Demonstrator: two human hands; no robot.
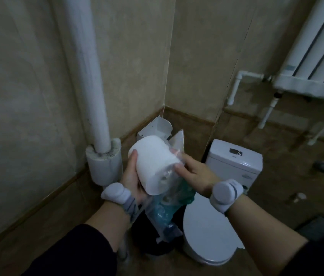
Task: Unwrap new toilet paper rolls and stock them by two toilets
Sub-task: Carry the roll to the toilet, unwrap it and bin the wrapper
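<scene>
The left hand (131, 176) curls round a white toilet paper roll (153, 162), held over the floor left of the toilet (207, 236), whose lid is down. The roll's near end sits in a clear, teal-printed plastic wrapper (165, 210) that hangs below. The right hand (195, 174) pinches the wrapper's edge beside the roll. Beyond them, a white wall dispenser (153, 127) stands open.

Dark sleeves (77, 253) — white-grey wristbands (117, 193)
</scene>
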